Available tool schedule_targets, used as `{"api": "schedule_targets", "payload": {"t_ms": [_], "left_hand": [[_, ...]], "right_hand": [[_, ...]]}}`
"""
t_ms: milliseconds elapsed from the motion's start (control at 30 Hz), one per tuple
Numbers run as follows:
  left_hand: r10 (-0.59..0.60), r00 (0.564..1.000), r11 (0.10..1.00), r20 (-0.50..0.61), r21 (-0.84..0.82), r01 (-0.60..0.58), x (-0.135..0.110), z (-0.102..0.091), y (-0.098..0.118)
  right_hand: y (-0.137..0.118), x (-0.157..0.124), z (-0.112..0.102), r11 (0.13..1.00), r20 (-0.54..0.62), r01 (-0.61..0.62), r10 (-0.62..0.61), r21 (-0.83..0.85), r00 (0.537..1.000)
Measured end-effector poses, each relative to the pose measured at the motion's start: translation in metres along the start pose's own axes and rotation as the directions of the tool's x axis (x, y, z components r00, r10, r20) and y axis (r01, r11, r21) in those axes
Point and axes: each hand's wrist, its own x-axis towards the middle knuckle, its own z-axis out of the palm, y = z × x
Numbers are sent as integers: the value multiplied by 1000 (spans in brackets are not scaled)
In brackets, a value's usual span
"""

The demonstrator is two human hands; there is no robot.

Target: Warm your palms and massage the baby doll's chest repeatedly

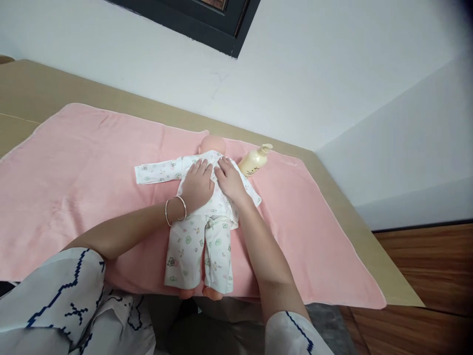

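Note:
A baby doll [186,249] lies stretched out on a pink blanket, dressed in a white printed top and trousers. Its bald head [213,144] points away from me and its feet toward me; which side faces up I cannot tell. Flat on the left part of the doll's upper body rests my left hand [197,185], fingers extended, a bangle at the wrist. Beside it, my right hand [229,178] lies on the top near the doll's shoulder, fingers also stretched out. The doll's left-side sleeve [158,172] spreads out sideways. Neither hand grips anything that I can see.
Just right of the doll's shoulder, a pale yellow pump bottle [254,161] lies tilted on the pink blanket [303,231]. Under the blanket is a light wooden table [354,231]. A white wall [288,93] with a dark-framed window [221,29] stands behind it.

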Motion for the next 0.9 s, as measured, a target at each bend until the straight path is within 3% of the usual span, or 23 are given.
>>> {"api": "schedule_targets", "payload": {"t_ms": [133,233,333,433,533,633,900], "left_hand": [[-44,999,999,22,-14,44,8,-1,-7],[-98,994,995,55,-16,99,25,-2,-25],[-60,992,998,109,35,56,33,-6,-34],[-52,991,994,121,104,39,25,-11,-25],[-34,994,988,101,153,18,10,-14,-6],[8,997,988,77,153,-20,1,-14,4],[-31,992,999,125,-37,36,25,-5,-29]], "right_hand": [[5,3,1,999,6,36,-36,-35,999],[-19,-11,8,986,33,10,-5,-164,999],[-43,-25,13,961,33,-9,19,-277,999],[-42,-23,10,975,71,-19,36,-221,997],[-20,-9,0,997,115,-54,60,-54,992],[-6,0,-6,999,138,-42,40,9,990],[-47,-28,10,977,53,-56,68,-204,996]]}}
